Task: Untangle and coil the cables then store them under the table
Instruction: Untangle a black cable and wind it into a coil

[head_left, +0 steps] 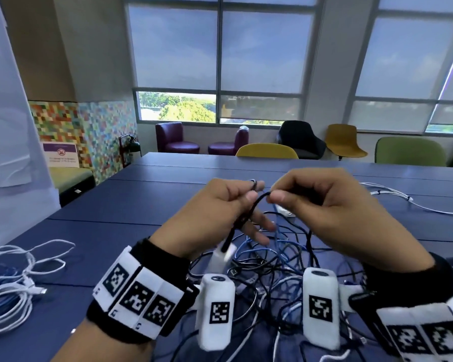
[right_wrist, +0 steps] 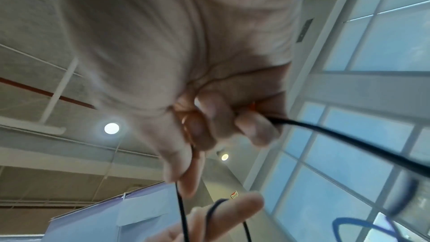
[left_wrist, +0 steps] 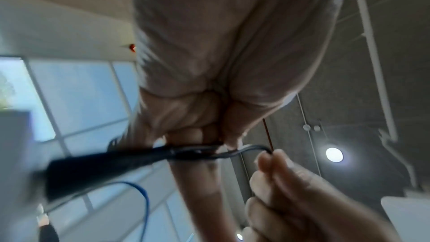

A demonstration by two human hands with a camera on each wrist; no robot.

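A tangle of black, blue and white cables (head_left: 272, 259) lies on the blue table (head_left: 131, 205) under both raised hands. My left hand (head_left: 220, 205) pinches a thin black cable (head_left: 254, 202) between thumb and forefinger; the cable runs down to a white plug (head_left: 224, 256) hanging below the palm. My right hand (head_left: 311, 199) pinches the same black cable (right_wrist: 325, 132) just to the right, fingers curled. In the left wrist view the black cable (left_wrist: 197, 153) crosses under my left fingers to the right hand's fingertips (left_wrist: 272, 155).
A white cable bundle (head_left: 11, 280) lies at the left of the table, with another white cable (head_left: 403, 197) at the far right. Chairs (head_left: 267, 150) stand behind the far edge. A blue cable loop (left_wrist: 139, 200) hangs near the left hand.
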